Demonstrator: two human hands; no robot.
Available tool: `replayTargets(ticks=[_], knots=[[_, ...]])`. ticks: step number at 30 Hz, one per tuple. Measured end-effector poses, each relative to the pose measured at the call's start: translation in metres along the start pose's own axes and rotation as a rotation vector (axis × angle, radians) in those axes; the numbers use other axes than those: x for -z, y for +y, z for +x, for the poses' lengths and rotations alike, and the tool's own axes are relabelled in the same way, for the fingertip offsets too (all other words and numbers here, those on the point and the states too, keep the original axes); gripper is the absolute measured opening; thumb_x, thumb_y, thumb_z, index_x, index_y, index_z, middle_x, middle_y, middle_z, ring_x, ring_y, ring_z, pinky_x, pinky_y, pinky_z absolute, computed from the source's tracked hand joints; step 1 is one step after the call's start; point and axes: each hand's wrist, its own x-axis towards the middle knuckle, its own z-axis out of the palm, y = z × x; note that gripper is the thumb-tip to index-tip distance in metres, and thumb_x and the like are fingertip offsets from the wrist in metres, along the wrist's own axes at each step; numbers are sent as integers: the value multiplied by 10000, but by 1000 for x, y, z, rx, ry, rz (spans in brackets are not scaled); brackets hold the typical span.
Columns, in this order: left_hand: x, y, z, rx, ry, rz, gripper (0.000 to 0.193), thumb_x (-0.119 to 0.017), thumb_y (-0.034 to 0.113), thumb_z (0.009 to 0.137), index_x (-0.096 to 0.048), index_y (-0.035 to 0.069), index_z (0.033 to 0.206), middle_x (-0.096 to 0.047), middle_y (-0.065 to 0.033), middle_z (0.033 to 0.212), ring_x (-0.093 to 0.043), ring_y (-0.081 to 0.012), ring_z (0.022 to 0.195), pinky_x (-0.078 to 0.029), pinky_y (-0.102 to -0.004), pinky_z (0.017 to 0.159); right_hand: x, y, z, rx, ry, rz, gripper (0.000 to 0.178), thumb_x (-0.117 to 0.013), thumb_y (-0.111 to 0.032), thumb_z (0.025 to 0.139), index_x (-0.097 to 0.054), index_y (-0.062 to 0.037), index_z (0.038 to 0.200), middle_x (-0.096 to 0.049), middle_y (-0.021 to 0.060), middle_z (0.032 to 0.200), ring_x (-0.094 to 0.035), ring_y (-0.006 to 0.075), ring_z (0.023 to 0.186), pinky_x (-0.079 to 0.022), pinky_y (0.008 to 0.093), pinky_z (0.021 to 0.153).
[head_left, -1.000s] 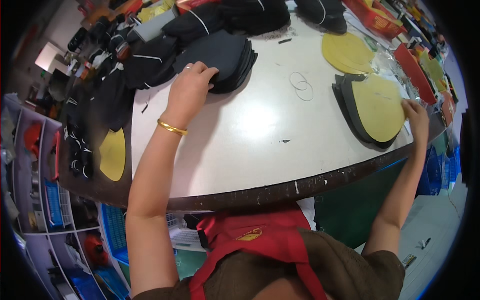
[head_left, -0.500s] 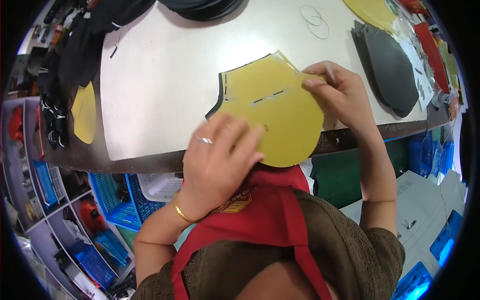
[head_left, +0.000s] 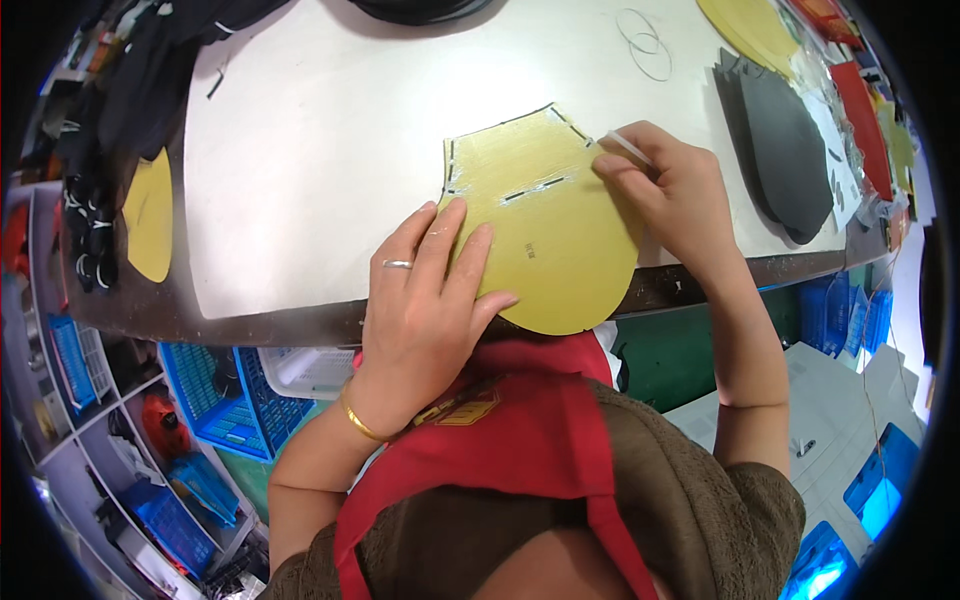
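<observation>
A yellow shield-shaped template (head_left: 560,240) with narrow slots lies at the front edge of the white-topped table. Dark material shows through its slots and as a thin line along its top edge; the rest of that layer is hidden. My left hand (head_left: 425,270) rests flat on the template's left part, fingers stretched out and thumb apart. At the upper right edge of the template, my right hand (head_left: 680,190) has its fingers closed around a thin white pen-like stick (head_left: 630,149). The stick slants toward the template's corner slot.
A stack of dark grey cut pieces (head_left: 775,150) lies to the right, with yellow templates (head_left: 745,30) behind it. Thin wire-like loops (head_left: 645,45) lie at the back. Black bundles (head_left: 150,100) and another yellow piece (head_left: 150,215) are at the left. A blue basket (head_left: 220,395) stands below the table.
My left hand has settled flat on the template. The dark layer that stuck out at the template's left edge is now mostly covered. The stick in my right hand has tilted and shows more.
</observation>
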Motion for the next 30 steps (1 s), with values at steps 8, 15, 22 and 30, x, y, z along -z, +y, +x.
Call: replayTargets(ticks=[8,15,22,30], knots=[[2,6,1,28,-48,54,635,-856,245,718,-637,20,1270,-558,-178,1406,-529,-388,1272,-463,-465,1038,11,9,12,-90,-48,93,229,-726,-248,887,-750,-29,948,-719,139,746,-698,245,659,-530,319,653],[1,7,1,6,-41,108,654,-858,266,692,-653,138,1300,-554,-165,1387,-540,-378,1252,-476,-451,1017,10,7,14,-52,-53,-37,232,-727,-272,895,-743,-44,932,-709,130,758,-679,276,660,-513,352,626],[9,10,11,-19,-45,78,595,-848,265,710,-667,80,1246,-577,-221,1313,-556,-417,1206,-481,-476,1011,21,-15,26,363,291,-296,140,-662,-212,921,-704,-94,984,-690,75,864,-668,287,706,-510,389,619],[2,7,9,-16,2,-6,578,-845,275,705,-676,70,1218,-582,-236,1265,-574,-421,1158,-518,-463,968,-34,-63,52,395,-248,134,272,-565,-285,1001,-705,-53,979,-709,118,796,-689,306,705,-536,402,659]])
